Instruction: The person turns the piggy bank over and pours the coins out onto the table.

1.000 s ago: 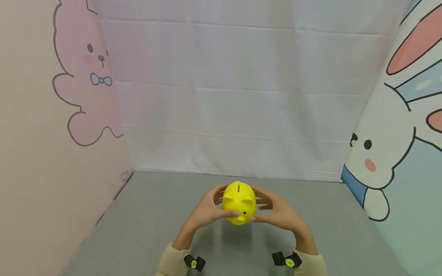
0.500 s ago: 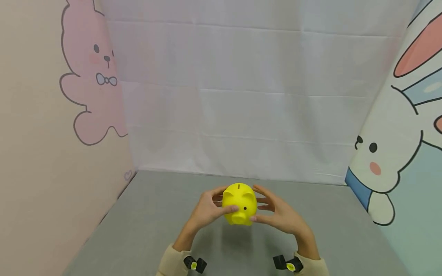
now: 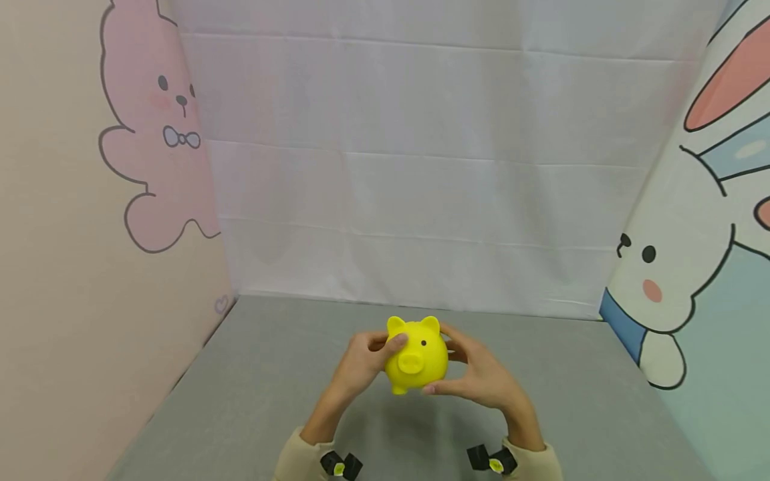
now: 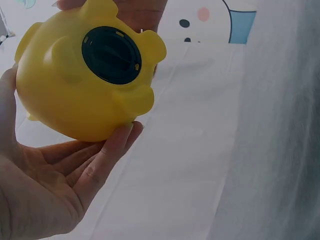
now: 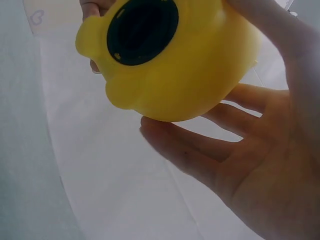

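A left hand [image 3: 361, 361] and a right hand [image 3: 481, 374] cup a yellow piggy bank [image 3: 416, 355] between them, lifted above the grey table [image 3: 240, 401]. Each grip curls round a flank, thumbs in front, so its snout faces the person. The bank is smooth, rounded plastic. Its underside carries a round black plug [image 4: 111, 55].

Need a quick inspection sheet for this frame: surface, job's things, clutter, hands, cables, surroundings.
Surface: grey table, bare where visible.
Job's things: yellow piggy bank held above the table, snout toward the camera; black plug in its underside.
Clutter: nothing seen.
Hands: left hand and right hand cup the bank from either side.
Cables: nothing seen.
Surroundings: white cloth backdrop; cartoon bunny panels left and right.
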